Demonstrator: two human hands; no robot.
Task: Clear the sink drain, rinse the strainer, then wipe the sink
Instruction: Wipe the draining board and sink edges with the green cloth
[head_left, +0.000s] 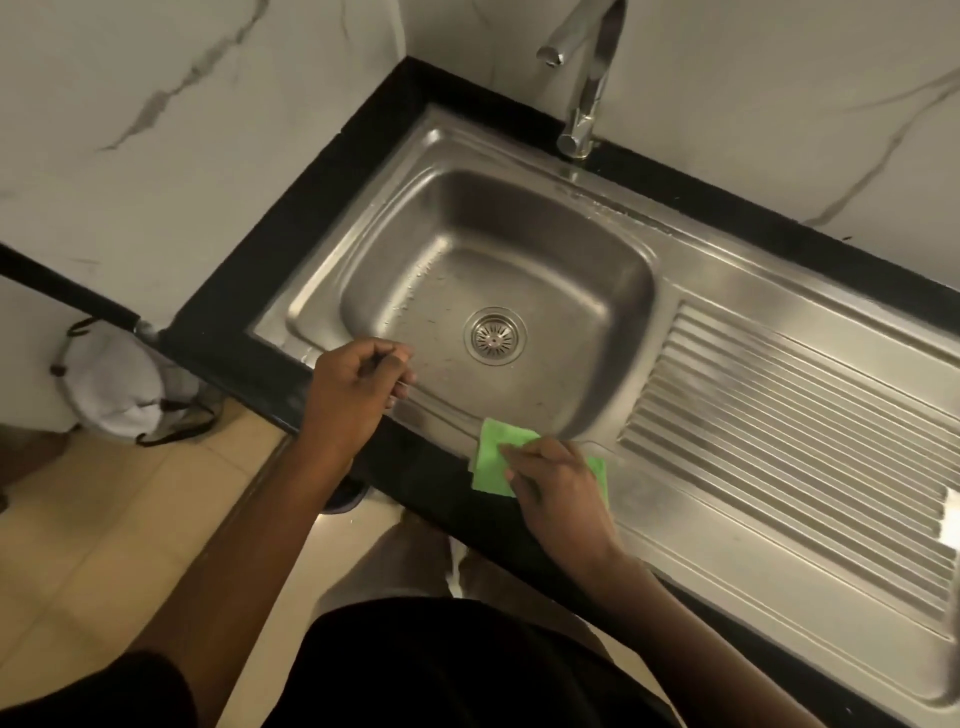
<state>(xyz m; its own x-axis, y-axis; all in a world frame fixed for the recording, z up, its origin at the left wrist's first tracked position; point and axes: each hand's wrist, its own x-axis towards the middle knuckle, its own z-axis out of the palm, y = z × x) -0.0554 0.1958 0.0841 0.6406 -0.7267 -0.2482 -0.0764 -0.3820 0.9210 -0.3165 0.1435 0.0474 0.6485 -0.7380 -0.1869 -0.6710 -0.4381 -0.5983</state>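
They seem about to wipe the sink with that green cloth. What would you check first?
1. Strainer seated in the drain: ok.
2. Tap off: ok, no water is running.
3. Cloth under control: ok, the right hand presses it flat on the sink's front rim.
4. Sink free of scraps: ok, only droplets show in the basin.
5. Left hand empty and out of the way: cannot tell. It is over the front left edge with its fingers curled, too blurred to show whether it holds anything.
6. Cloth damp enough: cannot tell.
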